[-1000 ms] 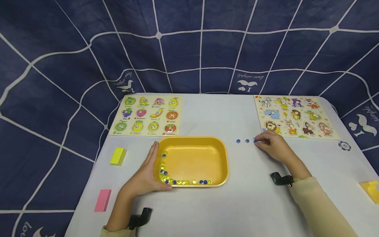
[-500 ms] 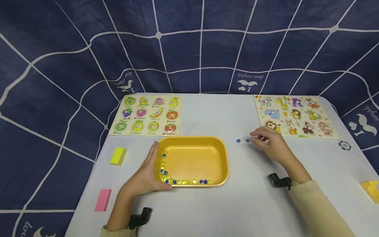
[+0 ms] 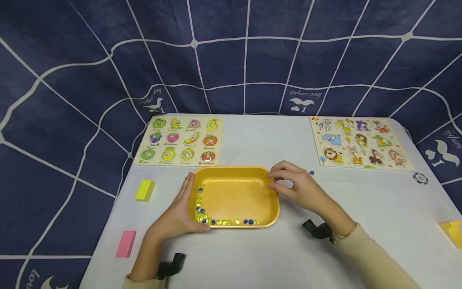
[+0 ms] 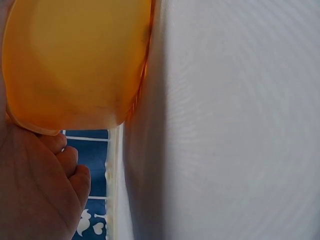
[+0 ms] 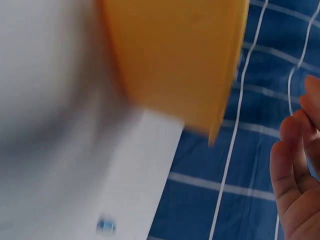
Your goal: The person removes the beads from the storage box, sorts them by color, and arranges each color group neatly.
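Note:
My left hand (image 3: 178,214) holds the left front corner of a yellow-orange plastic tray (image 3: 234,169), fingers along its left side and thumb along the front rim. Inside lie several yellow and blue glass beads (image 3: 223,222), gathered at the left and front walls. My right hand (image 3: 301,186) is at the tray's right rim, fingertips over the edge, with a gap between thumb and fingers and nothing seen in it. A single blue bead (image 3: 312,173) shows on the table just beyond this hand, which covers the spots to its left. In the right wrist view the fingers (image 5: 286,172) are bent.
A fruit puzzle board (image 3: 178,140) lies at the back left, an animal puzzle board (image 3: 361,142) at the back right. Yellow (image 3: 145,190) and pink (image 3: 125,244) blocks lie at the left. A poker chip (image 3: 420,178) and a yellow piece (image 3: 451,233) lie right.
My right hand has let go of the rightmost blue bead and moved left to the tray's right rim, now covering the other two beads' spots. My left hand has stayed on the tray.

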Motion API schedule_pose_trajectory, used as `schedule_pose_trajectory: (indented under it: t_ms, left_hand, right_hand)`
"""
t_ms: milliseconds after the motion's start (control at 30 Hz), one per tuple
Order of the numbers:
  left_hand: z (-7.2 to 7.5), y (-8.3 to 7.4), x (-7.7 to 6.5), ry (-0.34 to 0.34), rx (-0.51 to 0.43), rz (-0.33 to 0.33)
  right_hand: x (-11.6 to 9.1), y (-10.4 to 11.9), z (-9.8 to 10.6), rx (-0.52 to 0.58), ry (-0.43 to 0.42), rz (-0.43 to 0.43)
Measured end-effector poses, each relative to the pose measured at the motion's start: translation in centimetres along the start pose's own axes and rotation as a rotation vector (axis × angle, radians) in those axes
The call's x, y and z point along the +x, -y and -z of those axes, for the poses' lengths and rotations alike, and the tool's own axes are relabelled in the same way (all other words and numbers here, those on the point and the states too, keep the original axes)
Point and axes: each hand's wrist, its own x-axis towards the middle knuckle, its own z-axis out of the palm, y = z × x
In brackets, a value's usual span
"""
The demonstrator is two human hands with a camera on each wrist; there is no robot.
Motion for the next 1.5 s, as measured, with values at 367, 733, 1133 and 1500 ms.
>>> schedule_pose_trajectory:
  t_ms: [367, 733, 1133, 1500]
  left_hand:
    - [-0.1, 0.0, 0.0, -0.003, 0.009, 0.008]
    - [-0.1, 0.1, 0.0, 0.006, 0.014, 0.02]
    - [-0.1, 0.0, 0.1, 0.005, 0.008, 0.017]
    - [-0.1, -0.1, 0.1, 0.002, 0.005, 0.017]
  right_hand:
    - [1.5, 2.7, -5.4, -0.015, 0.304, 0.027]
    - [2.6, 2.8, -8.3, -0.048, 0.599, 0.004]
    - [3.1, 2.9, -9.8, -0.002, 0.66, 0.033]
    - [3.2, 2.9, -10.7, -0.031, 0.664, 0.054]
